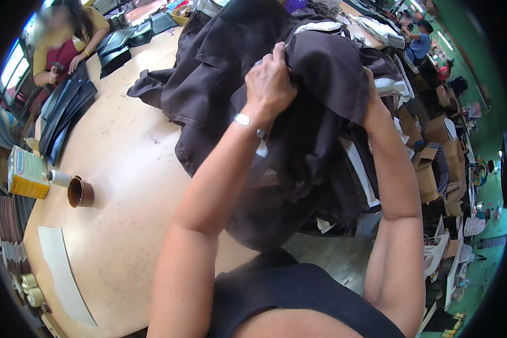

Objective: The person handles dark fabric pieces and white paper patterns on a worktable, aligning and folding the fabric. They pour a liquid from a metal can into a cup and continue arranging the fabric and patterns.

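Observation:
A big heap of dark brown fabric (219, 84) lies over the right part of the table and hangs past its near edge. My left hand (269, 81) grips a fold near the top of the heap, its fingers closed on the cloth. On the right, my right hand (373, 101) reaches behind a raised flap of the same fabric, which hides most of its fingers; it appears to hold the flap's edge. White strips (359, 169) show among the dark layers beneath my right forearm.
On the tan table (135, 186) stand a brown cup (80, 192), a white bottle (59, 178) and a yellow-white carton (28, 173). A pale strip (66, 276) lies nearby. Across the table a person (67, 45) works beside dark flat pieces (70, 112). Cardboard boxes (434, 169) crowd the right.

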Motion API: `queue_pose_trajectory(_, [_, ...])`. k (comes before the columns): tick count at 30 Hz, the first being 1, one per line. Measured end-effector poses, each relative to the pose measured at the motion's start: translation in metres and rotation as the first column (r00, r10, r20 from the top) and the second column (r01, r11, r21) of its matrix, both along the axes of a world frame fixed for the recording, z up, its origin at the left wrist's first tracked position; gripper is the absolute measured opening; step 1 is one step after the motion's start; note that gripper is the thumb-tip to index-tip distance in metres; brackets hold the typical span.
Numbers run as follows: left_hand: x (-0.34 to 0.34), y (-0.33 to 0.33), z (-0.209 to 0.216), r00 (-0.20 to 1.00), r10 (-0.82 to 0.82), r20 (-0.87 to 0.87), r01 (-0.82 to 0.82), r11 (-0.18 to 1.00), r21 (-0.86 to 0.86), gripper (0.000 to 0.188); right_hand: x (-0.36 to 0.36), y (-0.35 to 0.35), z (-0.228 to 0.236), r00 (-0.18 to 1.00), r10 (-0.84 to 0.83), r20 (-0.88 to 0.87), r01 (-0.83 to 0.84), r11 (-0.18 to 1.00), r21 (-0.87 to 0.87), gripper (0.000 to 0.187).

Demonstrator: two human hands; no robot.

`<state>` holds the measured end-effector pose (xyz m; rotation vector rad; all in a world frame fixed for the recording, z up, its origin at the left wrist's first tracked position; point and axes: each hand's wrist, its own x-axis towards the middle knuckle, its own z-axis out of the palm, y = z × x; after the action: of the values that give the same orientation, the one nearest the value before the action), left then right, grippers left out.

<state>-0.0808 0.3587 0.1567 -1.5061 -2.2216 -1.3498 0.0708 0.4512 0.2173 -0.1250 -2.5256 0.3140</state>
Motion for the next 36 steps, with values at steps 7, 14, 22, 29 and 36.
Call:
queue_pose_trajectory(7, [-0.056,-0.010,0.011,0.971,0.024,0.240,-0.035,0.999,0.042,0.030,-0.014,-0.082,-0.023,0.967,-0.245,0.069,0.146,0.756,0.638,0.023])
queue_pose_trajectory(14, [-0.084,-0.064,0.017,0.978,-0.073,0.196,0.032,0.979,0.202,0.034,-0.066,-0.008,-0.043,0.840,-0.504,-0.200,0.533,0.703,0.470,0.029])
queue_pose_trajectory(22, [-0.103,-0.161,0.038,0.957,0.285,0.047,-0.289,0.946,0.148,0.044,-0.201,-0.098,-0.020,0.916,-0.192,-0.353,0.350,0.812,0.467,0.027])
queue_pose_trajectory(29, [-0.122,-0.193,-0.008,0.773,0.634,-0.032,-0.635,0.772,-0.035,0.044,-0.258,-0.114,-0.096,0.942,0.311,-0.122,-0.262,0.915,0.308,0.026])
queue_pose_trajectory(36, [-0.153,-0.183,-0.130,0.747,0.664,-0.033,-0.647,0.715,-0.264,0.045,-0.143,-0.054,-0.043,0.925,-0.019,0.380,0.065,0.992,-0.110,0.026])
